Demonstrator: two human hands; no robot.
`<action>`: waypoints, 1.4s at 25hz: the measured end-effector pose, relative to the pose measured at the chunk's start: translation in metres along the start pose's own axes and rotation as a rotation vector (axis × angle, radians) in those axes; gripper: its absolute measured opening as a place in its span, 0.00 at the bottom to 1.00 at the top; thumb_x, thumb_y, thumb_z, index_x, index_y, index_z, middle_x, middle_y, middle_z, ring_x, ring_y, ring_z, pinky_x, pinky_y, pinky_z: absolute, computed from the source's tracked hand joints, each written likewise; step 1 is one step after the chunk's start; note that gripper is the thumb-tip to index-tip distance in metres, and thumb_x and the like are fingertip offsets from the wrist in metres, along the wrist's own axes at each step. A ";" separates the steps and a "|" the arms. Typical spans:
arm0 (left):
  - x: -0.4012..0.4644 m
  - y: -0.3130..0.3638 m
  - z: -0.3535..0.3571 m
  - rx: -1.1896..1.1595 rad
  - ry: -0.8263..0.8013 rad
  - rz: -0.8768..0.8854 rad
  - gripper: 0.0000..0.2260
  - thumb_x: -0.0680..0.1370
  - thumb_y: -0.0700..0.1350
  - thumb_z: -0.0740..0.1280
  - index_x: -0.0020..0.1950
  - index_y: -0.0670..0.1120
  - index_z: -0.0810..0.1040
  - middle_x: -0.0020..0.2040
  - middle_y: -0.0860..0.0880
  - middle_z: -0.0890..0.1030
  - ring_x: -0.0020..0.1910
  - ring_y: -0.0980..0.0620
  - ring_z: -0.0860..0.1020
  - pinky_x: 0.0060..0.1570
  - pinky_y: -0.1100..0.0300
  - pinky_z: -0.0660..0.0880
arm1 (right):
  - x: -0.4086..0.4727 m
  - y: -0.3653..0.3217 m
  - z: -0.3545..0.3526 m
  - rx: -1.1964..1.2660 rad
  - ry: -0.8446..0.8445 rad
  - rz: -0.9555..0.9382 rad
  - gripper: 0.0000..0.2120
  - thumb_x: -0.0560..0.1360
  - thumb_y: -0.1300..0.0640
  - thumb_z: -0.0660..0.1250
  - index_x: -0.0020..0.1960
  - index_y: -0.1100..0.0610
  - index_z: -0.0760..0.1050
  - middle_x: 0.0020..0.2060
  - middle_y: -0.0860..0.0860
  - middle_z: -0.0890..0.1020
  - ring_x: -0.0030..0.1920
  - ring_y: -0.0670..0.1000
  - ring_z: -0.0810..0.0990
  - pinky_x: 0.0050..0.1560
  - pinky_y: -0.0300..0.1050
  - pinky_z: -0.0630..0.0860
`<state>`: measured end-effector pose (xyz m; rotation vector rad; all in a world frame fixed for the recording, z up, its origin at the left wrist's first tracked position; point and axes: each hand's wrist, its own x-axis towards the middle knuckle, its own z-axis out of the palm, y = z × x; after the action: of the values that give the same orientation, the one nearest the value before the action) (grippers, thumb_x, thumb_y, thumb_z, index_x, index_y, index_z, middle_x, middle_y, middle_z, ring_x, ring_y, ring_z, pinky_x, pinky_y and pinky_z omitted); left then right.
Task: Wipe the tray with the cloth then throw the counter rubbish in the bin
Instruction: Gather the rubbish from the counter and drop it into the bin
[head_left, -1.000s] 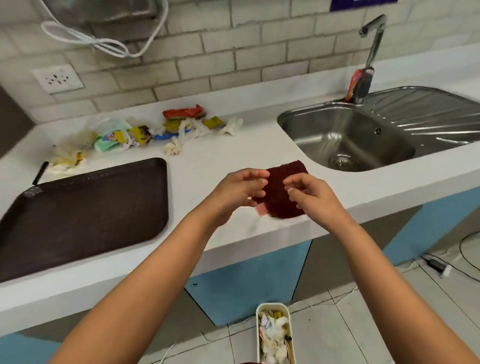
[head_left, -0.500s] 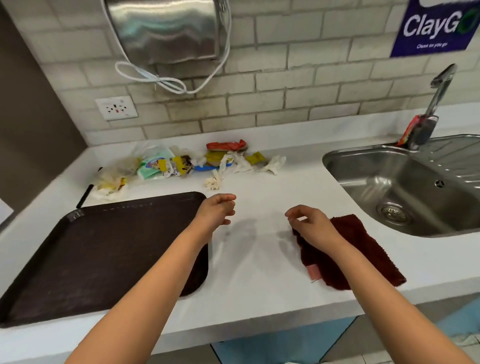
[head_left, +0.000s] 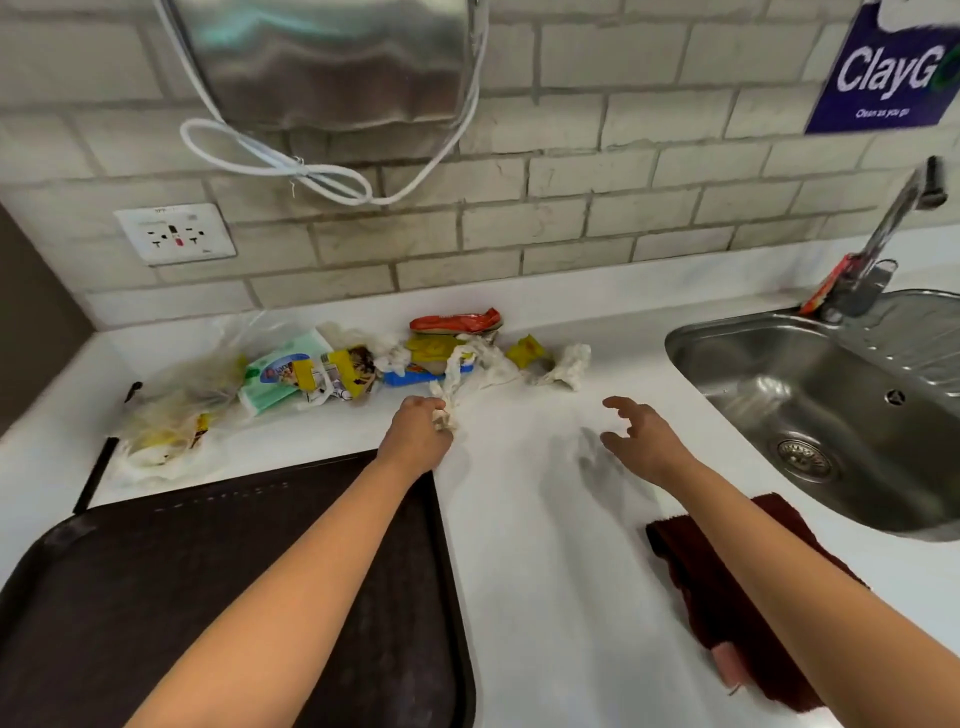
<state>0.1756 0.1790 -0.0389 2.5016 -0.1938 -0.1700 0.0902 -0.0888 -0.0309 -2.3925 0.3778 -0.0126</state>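
Clearly the rubbish step is in hand: the left hand (head_left: 415, 434) is clamped on a crumpled tissue (head_left: 448, 410) at the edge of the rubbish (head_left: 363, 364) along the table (head_left: 545, 571) back. The right hand (head_left: 636, 439) hovers spread and empty. The cloth (head_left: 727, 587) lies near the sink (head_left: 810, 395), the tray (head_left: 156, 597) at left. Next comes gathering the rest; the bin is out of view.

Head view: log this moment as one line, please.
phase: rubbish pickup | left hand: closed on crumpled tissue | right hand: open, empty, above counter | cloth: lying by sink | tray: on counter
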 end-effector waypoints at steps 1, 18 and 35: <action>0.008 -0.003 0.003 0.022 -0.025 0.010 0.23 0.75 0.41 0.65 0.70 0.47 0.69 0.70 0.45 0.65 0.67 0.47 0.68 0.67 0.59 0.65 | 0.008 0.000 0.003 -0.035 -0.004 -0.004 0.22 0.76 0.58 0.64 0.70 0.53 0.65 0.66 0.57 0.68 0.60 0.56 0.73 0.58 0.41 0.66; 0.064 -0.035 -0.010 -0.212 0.154 -0.023 0.13 0.74 0.36 0.67 0.58 0.42 0.79 0.56 0.45 0.80 0.49 0.52 0.76 0.44 0.73 0.65 | 0.150 -0.017 0.050 -0.117 0.107 -0.001 0.13 0.76 0.60 0.62 0.58 0.61 0.76 0.58 0.59 0.76 0.59 0.59 0.74 0.54 0.39 0.67; -0.063 0.087 -0.004 -0.967 -0.112 -0.071 0.06 0.77 0.39 0.66 0.53 0.46 0.78 0.37 0.49 0.77 0.36 0.50 0.75 0.46 0.57 0.71 | -0.038 -0.013 -0.014 0.417 0.501 -0.125 0.10 0.72 0.68 0.64 0.48 0.55 0.72 0.40 0.45 0.77 0.36 0.38 0.75 0.37 0.29 0.69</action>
<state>0.1059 0.1229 0.0206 1.5369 -0.0428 -0.3382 0.0559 -0.0779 -0.0084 -1.9709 0.4062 -0.6897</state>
